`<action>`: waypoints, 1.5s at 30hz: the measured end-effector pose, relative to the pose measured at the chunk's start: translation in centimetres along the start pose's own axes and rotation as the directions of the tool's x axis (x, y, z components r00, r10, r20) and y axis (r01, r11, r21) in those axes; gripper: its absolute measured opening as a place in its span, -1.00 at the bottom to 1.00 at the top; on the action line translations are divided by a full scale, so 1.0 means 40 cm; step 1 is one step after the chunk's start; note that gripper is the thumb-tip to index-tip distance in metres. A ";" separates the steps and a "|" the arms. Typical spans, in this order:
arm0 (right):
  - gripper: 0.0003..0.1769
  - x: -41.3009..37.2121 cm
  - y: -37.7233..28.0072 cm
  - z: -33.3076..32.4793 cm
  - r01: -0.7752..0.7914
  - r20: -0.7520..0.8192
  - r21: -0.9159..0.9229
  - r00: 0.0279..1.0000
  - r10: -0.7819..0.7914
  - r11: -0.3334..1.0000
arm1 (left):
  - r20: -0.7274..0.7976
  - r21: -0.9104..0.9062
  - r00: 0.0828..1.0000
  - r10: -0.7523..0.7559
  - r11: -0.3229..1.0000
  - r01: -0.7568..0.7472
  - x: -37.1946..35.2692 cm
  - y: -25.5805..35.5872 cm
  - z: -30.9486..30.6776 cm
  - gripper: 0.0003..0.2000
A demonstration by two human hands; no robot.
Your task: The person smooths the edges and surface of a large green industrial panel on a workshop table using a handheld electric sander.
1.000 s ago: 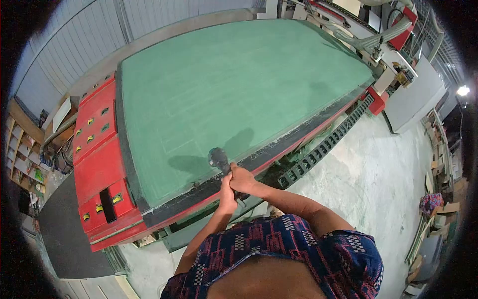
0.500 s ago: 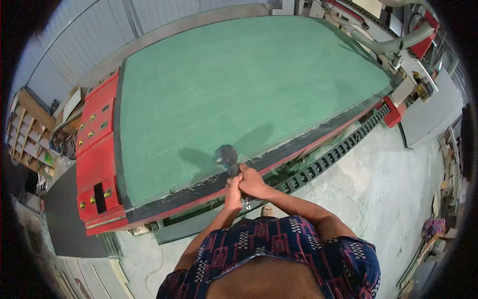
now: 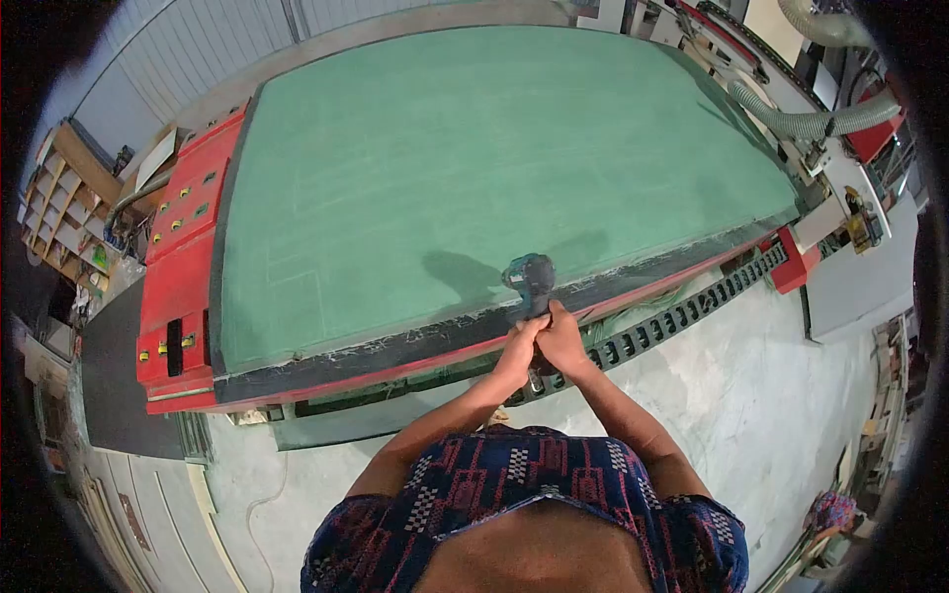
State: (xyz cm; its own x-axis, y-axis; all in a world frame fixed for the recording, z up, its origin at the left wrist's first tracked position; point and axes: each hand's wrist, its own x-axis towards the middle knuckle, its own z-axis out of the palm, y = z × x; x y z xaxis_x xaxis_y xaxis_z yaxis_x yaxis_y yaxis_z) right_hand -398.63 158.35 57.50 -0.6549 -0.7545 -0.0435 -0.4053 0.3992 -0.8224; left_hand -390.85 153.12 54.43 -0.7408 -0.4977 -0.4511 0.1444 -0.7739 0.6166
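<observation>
A dark power tool with teal parts, like a cordless drill point(image 3: 531, 277), is held upright in front of my body, near the front edge of the large green table top point(image 3: 494, 158). My left hand point(image 3: 518, 348) closes on the tool's handle from the left. On the right side, my right hand point(image 3: 563, 339) wraps round the same handle, its fingers touching my left hand. The tool's head shows above both hands, and its shadow falls on the green surface. A small shiny part shows below my hands.
Red panels point(image 3: 183, 267) line the table's left side. A black cable chain point(image 3: 682, 316) runs along its front right edge. Machine parts and a grey hose point(image 3: 820, 121) stand at the right. Shelves point(image 3: 64, 212) are at the far left.
Both hands and the tool have moved right and slightly up in the view. The view has shifted over the table. Both hands still hold the tool.
</observation>
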 end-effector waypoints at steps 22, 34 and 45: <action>-0.48 0.049 0.064 -0.034 -0.072 0.095 -0.068 0.992 0.078 0.995 | -0.126 0.440 0.990 0.059 0.898 0.002 0.012 0.009 0.041 -0.49; -0.42 0.046 0.056 -0.037 -0.112 0.198 -0.101 0.971 0.130 0.989 | 0.185 0.945 0.823 0.538 -0.327 0.002 0.042 0.144 -0.173 -0.39; -0.74 0.060 0.081 -0.070 -0.135 0.077 0.378 0.991 0.114 0.916 | -0.011 0.861 0.945 0.328 -0.478 0.176 0.051 0.132 -0.161 -0.27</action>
State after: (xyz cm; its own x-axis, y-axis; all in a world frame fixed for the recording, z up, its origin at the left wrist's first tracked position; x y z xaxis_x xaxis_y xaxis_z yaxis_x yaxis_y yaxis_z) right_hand -403.33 159.29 56.32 -0.6456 -0.7421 -0.1803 -0.0421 0.2703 -0.9618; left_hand -387.36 145.51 52.60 -0.6454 -0.7281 -0.2311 -0.7638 0.6194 0.1815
